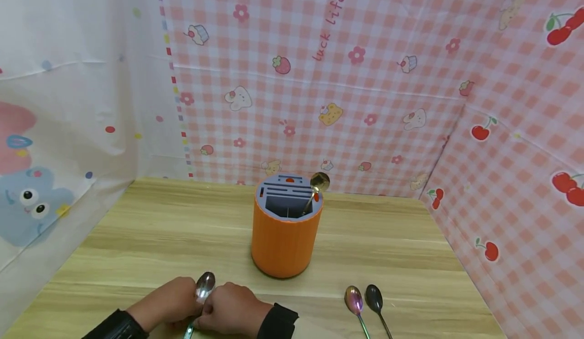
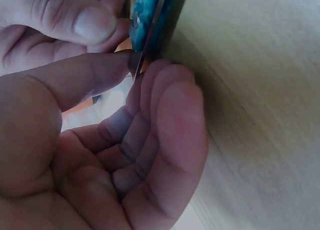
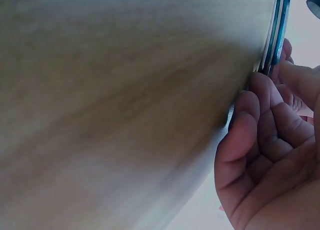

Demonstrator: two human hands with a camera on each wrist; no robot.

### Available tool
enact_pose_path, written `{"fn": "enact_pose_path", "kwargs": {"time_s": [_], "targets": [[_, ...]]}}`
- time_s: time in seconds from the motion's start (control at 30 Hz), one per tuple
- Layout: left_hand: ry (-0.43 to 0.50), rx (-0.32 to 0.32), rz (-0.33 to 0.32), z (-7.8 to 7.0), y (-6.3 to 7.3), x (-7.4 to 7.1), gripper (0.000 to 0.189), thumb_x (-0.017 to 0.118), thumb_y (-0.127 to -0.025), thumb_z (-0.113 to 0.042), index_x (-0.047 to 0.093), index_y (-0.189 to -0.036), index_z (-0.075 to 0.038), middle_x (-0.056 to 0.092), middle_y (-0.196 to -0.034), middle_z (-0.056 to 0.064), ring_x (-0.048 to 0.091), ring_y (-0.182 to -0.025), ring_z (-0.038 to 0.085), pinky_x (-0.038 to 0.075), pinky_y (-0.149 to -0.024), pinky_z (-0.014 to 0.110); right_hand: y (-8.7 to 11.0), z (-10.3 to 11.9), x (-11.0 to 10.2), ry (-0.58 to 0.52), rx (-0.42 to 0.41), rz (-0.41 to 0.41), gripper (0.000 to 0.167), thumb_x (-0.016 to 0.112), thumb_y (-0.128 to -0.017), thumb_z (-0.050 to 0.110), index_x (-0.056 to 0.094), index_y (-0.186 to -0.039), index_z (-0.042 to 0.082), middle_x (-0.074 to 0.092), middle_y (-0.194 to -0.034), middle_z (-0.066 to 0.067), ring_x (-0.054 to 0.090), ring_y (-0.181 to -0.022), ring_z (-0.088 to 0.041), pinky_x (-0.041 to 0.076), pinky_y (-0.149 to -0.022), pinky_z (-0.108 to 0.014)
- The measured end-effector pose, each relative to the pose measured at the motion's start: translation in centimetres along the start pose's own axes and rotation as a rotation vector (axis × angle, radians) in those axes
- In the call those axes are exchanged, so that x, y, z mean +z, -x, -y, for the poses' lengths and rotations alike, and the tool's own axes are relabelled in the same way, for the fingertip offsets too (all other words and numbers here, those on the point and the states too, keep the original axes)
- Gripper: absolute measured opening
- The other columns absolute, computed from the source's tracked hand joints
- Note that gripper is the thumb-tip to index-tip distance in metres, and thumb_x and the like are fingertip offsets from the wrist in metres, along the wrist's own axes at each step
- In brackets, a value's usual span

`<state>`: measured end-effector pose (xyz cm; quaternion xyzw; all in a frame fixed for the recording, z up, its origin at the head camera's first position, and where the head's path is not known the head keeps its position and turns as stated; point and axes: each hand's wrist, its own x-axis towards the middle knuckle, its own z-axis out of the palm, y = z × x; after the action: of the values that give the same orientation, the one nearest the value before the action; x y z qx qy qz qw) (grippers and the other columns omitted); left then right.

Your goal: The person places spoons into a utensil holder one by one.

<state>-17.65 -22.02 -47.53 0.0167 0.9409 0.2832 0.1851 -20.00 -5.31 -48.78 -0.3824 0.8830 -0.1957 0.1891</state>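
Note:
A spoon (image 1: 205, 284) with a silver bowl and a teal handle sits between my two hands, bowl pointing away from me. My left hand (image 1: 171, 301) grips it at the left, thumb and fingertips meeting at the neck just below the teal handle (image 2: 146, 20) in the left wrist view. From the right, my right hand (image 1: 232, 308) pinches the same spoon, its fingers curled in the right wrist view beside the teal handle (image 3: 281, 30). Both hands are low, close to the tabletop (image 1: 182, 227). Part of the handle is hidden by the hands.
Beyond the hands stands an orange cylindrical holder (image 1: 285, 245) with a grey slotted top. A gold spoon (image 1: 320, 181) leans in its front opening. To the right lie a rainbow-coloured spoon (image 1: 353, 300) and a black spoon (image 1: 374, 298). Patterned cloth (image 1: 292, 96) hangs behind the table.

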Motion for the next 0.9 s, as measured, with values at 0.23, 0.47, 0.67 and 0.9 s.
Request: {"fn": "enact_pose_path", "kwargs": {"time_s": [0.23,0.47,0.67,0.9], "targets": [[0.106,0.023,0.042,0.3,-0.2,-0.3,0.036,0.070,-0.083,-0.012,0.054,-0.051,-0.009,0.051,-0.045,-0.004,0.051,-0.041,0.009,0.038,-0.044,0.021,0.2,0.0,-0.4,-0.014,0.003,0.016,0.043,0.066,-0.097,0.039,0.057,-0.058,0.023,0.034,-0.049,0.014,0.039,-0.047,-0.002,0.032,-0.046,-0.020],[0.148,0.063,0.066,0.1,-0.3,-0.9,0.025,0.068,-0.084,-0.003,0.060,-0.060,-0.005,0.059,-0.051,0.001,0.059,-0.045,0.012,0.049,-0.045,0.026,0.4,0.0,-0.6,-0.041,0.002,0.014,0.040,0.063,-0.100,0.038,0.059,-0.062,0.023,0.036,-0.050,0.013,0.038,-0.047,-0.003,0.032,-0.046,-0.020],[0.132,0.133,0.034,-0.8,-0.5,-2.1,0.025,0.063,-0.086,0.003,0.060,-0.062,-0.004,0.061,-0.057,0.003,0.061,-0.050,0.015,0.048,-0.048,0.025,0.9,0.2,-0.7,-0.078,-0.063,-0.081,0.044,0.057,-0.103,0.040,0.057,-0.062,0.023,0.033,-0.049,0.014,0.034,-0.043,0.000,0.027,-0.044,-0.018],[0.222,0.024,0.008,-2.1,-0.4,-3.2,0.025,0.059,-0.095,0.003,0.060,-0.071,-0.003,0.060,-0.065,0.007,0.062,-0.056,0.016,0.056,-0.054,0.031,1.0,-0.1,-1.9,-0.138,-0.080,-0.156,0.028,0.062,-0.101,0.034,0.076,-0.081,0.021,0.051,-0.067,0.021,0.040,-0.056,0.005,0.034,-0.051,-0.013]]}}
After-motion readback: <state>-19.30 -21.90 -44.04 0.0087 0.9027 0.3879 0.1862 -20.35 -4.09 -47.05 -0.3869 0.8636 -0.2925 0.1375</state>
